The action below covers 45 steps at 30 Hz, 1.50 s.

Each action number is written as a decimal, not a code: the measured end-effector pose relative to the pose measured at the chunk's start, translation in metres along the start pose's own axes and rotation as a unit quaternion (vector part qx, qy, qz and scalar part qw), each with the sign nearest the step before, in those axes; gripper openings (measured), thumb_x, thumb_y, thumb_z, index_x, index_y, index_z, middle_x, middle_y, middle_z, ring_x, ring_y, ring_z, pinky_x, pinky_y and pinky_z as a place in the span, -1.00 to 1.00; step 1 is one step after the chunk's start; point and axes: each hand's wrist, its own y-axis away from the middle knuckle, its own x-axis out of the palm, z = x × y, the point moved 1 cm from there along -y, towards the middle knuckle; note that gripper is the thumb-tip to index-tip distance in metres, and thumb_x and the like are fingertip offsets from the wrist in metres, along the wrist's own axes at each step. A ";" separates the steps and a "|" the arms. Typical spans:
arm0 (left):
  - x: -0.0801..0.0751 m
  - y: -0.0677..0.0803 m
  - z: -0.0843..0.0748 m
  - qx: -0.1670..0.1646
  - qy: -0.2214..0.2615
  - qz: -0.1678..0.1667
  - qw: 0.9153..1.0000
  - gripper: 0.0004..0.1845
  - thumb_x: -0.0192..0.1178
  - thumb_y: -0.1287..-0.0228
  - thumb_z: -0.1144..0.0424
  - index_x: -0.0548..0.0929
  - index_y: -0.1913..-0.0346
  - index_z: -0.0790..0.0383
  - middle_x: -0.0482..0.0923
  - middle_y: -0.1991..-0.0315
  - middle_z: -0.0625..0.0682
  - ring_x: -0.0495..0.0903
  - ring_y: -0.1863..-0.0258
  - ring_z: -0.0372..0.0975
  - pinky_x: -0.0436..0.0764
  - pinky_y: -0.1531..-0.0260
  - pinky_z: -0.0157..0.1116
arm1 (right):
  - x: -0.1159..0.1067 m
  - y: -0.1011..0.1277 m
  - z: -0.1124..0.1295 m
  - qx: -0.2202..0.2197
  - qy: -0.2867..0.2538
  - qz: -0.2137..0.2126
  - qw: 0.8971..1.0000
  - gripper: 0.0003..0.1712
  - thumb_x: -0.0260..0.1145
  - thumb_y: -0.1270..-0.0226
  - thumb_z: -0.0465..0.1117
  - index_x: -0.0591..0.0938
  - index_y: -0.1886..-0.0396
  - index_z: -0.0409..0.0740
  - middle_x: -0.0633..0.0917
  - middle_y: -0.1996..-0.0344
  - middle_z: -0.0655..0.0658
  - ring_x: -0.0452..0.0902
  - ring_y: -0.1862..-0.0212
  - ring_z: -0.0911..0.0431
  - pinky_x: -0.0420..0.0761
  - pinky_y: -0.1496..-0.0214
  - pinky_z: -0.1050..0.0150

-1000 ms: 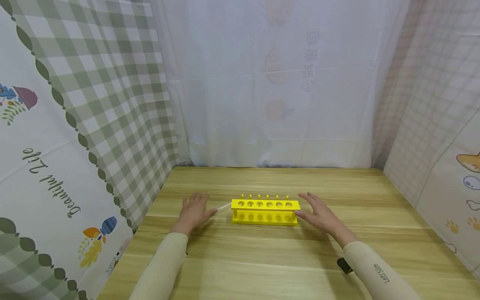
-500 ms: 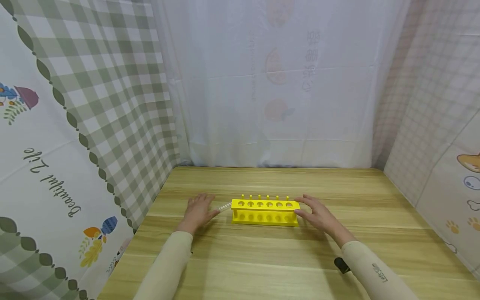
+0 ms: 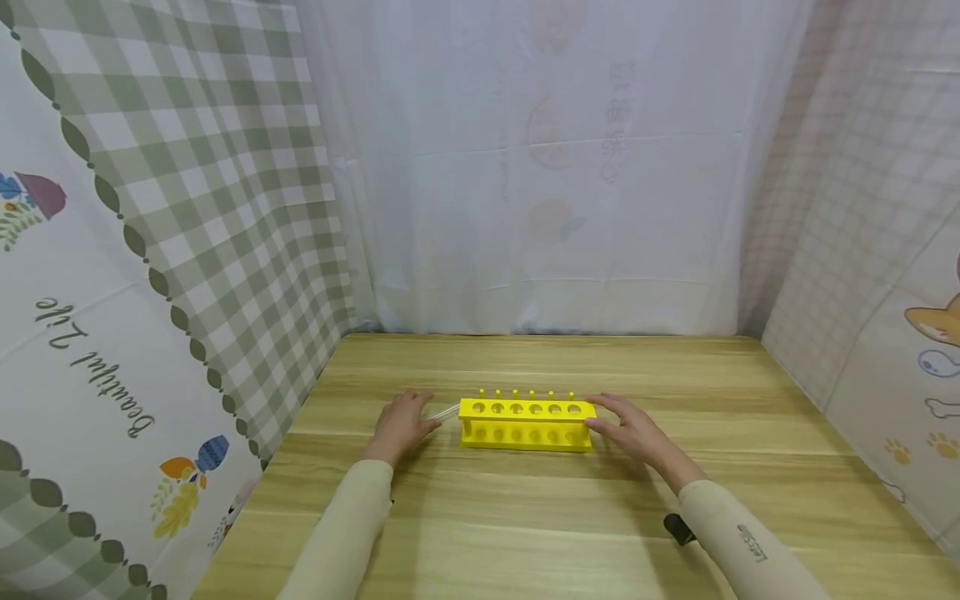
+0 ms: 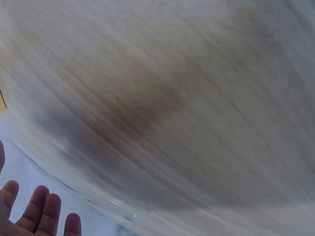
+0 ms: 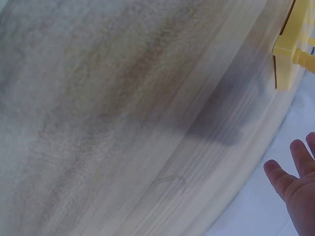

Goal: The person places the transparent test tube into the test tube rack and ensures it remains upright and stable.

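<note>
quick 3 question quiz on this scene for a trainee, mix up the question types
1. True or false: the yellow rack already has tubes standing in its top holes.
2. Multiple choice: the clear test tube lies (a) at the rack's left end, by the left hand; (b) at its right end; (c) upright in the rack.
3. Short answer: which hand is at the rack's right end?

Key
1. False: the holes that show are empty.
2. a
3. The right hand, fingers straight; the head view cannot settle whether it touches the rack.

clear tube point(image 3: 447, 412) partly behind left hand point(image 3: 403, 425), wrist views blurred
</note>
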 end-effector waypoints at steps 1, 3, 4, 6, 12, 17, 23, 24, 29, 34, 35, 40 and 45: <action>0.001 -0.001 0.000 -0.006 0.007 0.001 1.000 -0.40 0.31 -0.33 0.03 0.48 -0.34 0.20 0.46 -0.23 0.25 0.42 -0.24 0.12 0.41 -0.19 0.14 | 0.000 -0.001 0.000 0.000 0.000 0.001 1.000 -0.32 0.20 -0.46 0.14 0.43 -0.40 -0.17 0.24 -0.41 -0.49 0.13 -0.39 -0.45 0.27 -0.25 -0.42; 0.002 -0.002 0.001 -0.011 0.015 0.000 1.000 -0.42 0.33 -0.31 0.06 0.51 -0.31 0.21 0.48 -0.20 0.25 0.45 -0.20 0.12 0.43 -0.17 0.12 | 0.001 -0.001 0.000 0.004 0.000 0.002 1.000 -0.32 0.21 -0.46 0.14 0.43 -0.40 -0.16 0.24 -0.41 -0.49 0.13 -0.39 -0.45 0.25 -0.26 -0.42; 0.003 -0.003 0.001 -0.013 0.018 -0.001 1.000 -0.44 0.34 -0.30 0.07 0.53 -0.29 0.23 0.49 -0.19 0.26 0.46 -0.19 0.12 0.44 -0.16 0.12 | 0.001 -0.001 0.000 0.005 -0.001 0.003 1.000 -0.32 0.21 -0.46 0.14 0.43 -0.40 -0.16 0.24 -0.41 -0.49 0.13 -0.39 -0.45 0.24 -0.26 -0.42; 0.004 -0.005 0.001 -0.017 0.023 0.000 1.000 -0.48 0.35 -0.30 0.10 0.57 -0.25 0.25 0.52 -0.16 0.26 0.49 -0.16 0.12 0.46 -0.14 0.10 | 0.001 -0.001 0.000 0.008 -0.001 0.003 1.000 -0.33 0.21 -0.46 0.13 0.43 -0.40 -0.16 0.25 -0.41 -0.49 0.13 -0.39 -0.45 0.24 -0.26 -0.43; 0.009 -0.008 0.001 -0.022 0.023 0.000 0.999 -0.60 0.37 -0.28 0.18 0.66 -0.12 0.27 0.61 -0.08 0.22 0.56 -0.11 0.07 0.54 -0.06 0.06 | 0.001 -0.002 -0.001 0.009 -0.004 0.005 1.000 -0.31 0.21 -0.46 0.14 0.43 -0.40 -0.16 0.26 -0.40 -0.49 0.13 -0.39 -0.45 0.23 -0.26 -0.42; 0.011 -0.008 -0.002 -0.032 0.027 0.003 0.999 -0.71 0.37 -0.26 0.25 0.70 -0.02 0.24 0.66 0.01 0.18 0.61 0.01 0.03 0.59 0.06 0.01 | 0.001 -0.002 -0.002 0.008 -0.009 0.005 1.000 -0.29 0.22 -0.44 0.16 0.42 -0.40 -0.18 0.28 -0.39 -0.48 0.15 -0.38 -0.45 0.25 -0.25 -0.42; 0.012 -0.008 -0.005 -0.049 0.031 0.011 0.998 -0.77 0.36 -0.27 0.30 0.71 0.03 0.22 0.66 0.03 0.13 0.61 0.06 -0.04 0.59 0.07 -0.04 | 0.002 -0.002 -0.002 0.012 -0.009 0.004 1.000 -0.28 0.22 -0.43 0.17 0.43 -0.40 -0.15 0.30 -0.39 -0.45 0.17 -0.38 -0.43 0.26 -0.25 -0.42; 0.012 -0.008 -0.005 -0.050 0.029 0.011 0.998 -0.77 0.36 -0.27 0.30 0.71 0.03 0.22 0.66 0.03 0.13 0.61 0.06 -0.04 0.59 0.07 -0.04 | 0.001 -0.001 -0.002 0.012 -0.009 0.005 1.000 -0.29 0.22 -0.44 0.17 0.42 -0.41 -0.15 0.30 -0.40 -0.45 0.16 -0.38 -0.43 0.25 -0.26 -0.42; 0.012 -0.008 -0.006 -0.052 0.027 0.016 0.998 -0.76 0.35 -0.27 0.33 0.72 0.01 0.25 0.67 0.05 0.12 0.61 0.05 -0.03 0.60 0.06 -0.03 | 0.001 -0.001 -0.001 0.008 -0.009 0.004 1.000 -0.31 0.21 -0.45 0.15 0.43 -0.40 -0.15 0.31 -0.39 -0.44 0.17 -0.38 -0.43 0.26 -0.26 -0.41; 0.011 -0.007 -0.005 -0.051 0.039 0.009 0.998 -0.75 0.32 -0.28 0.36 0.71 -0.01 0.26 0.67 0.05 0.12 0.62 0.06 -0.03 0.60 0.08 -0.01 | 0.001 0.000 -0.001 0.005 -0.014 0.005 1.000 -0.31 0.21 -0.45 0.15 0.43 -0.40 -0.16 0.32 -0.39 -0.43 0.17 -0.38 -0.42 0.25 -0.27 -0.41; 0.011 -0.007 -0.004 -0.053 0.045 0.005 0.998 -0.75 0.31 -0.29 0.37 0.71 -0.02 0.26 0.68 0.08 0.12 0.63 0.08 -0.03 0.61 0.10 -0.01 | 0.001 0.000 0.000 0.002 -0.012 0.006 1.000 -0.31 0.20 -0.46 0.15 0.42 -0.40 -0.18 0.32 -0.39 -0.44 0.17 -0.38 -0.43 0.25 -0.26 -0.41; 0.004 -0.007 -0.001 -0.058 0.078 -0.027 0.995 -0.72 0.25 -0.33 0.36 0.68 -0.08 0.27 0.69 0.16 0.11 0.64 0.19 -0.05 0.62 0.19 -0.03 | 0.000 0.000 -0.001 -0.002 -0.009 0.005 1.000 -0.31 0.20 -0.47 0.13 0.42 -0.40 -0.20 0.31 -0.39 -0.44 0.17 -0.38 -0.43 0.26 -0.27 -0.40; -0.008 -0.010 -0.003 -0.064 0.144 -0.065 0.985 -0.66 0.25 -0.38 0.29 0.63 -0.16 0.30 0.64 0.11 0.10 0.62 0.16 -0.07 0.60 0.16 -0.06 | 0.001 -0.001 -0.003 0.000 -0.009 0.004 1.000 -0.30 0.20 -0.46 0.15 0.42 -0.40 -0.19 0.33 -0.39 -0.43 0.17 -0.39 -0.41 0.23 -0.28 -0.40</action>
